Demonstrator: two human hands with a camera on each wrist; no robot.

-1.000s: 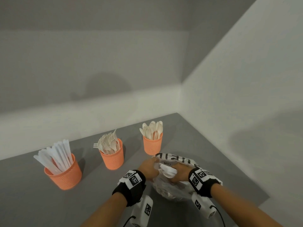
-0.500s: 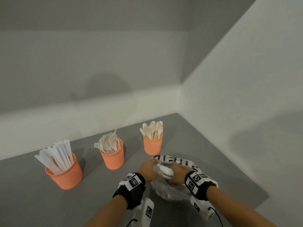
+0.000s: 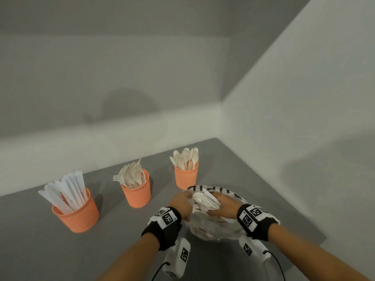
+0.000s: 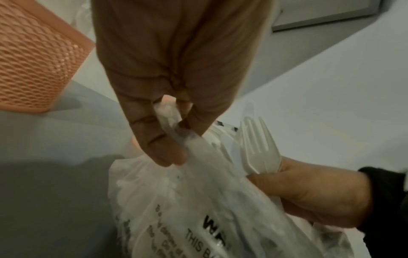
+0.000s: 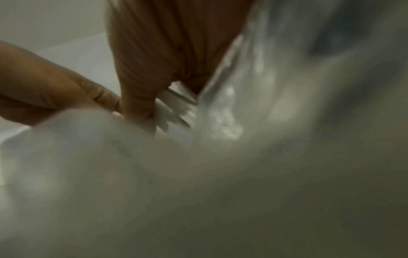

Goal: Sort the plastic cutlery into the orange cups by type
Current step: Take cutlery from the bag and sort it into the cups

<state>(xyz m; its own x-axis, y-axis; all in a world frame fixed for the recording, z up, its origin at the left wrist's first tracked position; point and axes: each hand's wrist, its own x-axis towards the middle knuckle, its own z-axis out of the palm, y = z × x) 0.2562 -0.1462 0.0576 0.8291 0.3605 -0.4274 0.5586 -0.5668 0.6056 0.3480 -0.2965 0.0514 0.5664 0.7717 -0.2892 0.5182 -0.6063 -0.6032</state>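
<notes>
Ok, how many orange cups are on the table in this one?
3. The knife cup stands at the left, the fork cup in the middle, and the spoon cup at the right, just beyond the plastic bag. No other cup shows, and hardly anything could hide one.

Bare test booth: plain white walls point(image 3: 294, 98), grey tabletop point(image 3: 30, 250).

- Head view: soft, dim, even light; a rounded shadow falls on the back wall point(image 3: 129, 106), and short shadows lie right of the orange cups point(image 3: 76, 213) on the tabletop point(image 3: 40, 250).
- Wide-angle lens bends the wall edges.
- Left wrist view: fairly sharp, slightly grainy.
- Right wrist view: heavily blurred; the plastic bag point(image 5: 220, 174) is a smeared haze.
</notes>
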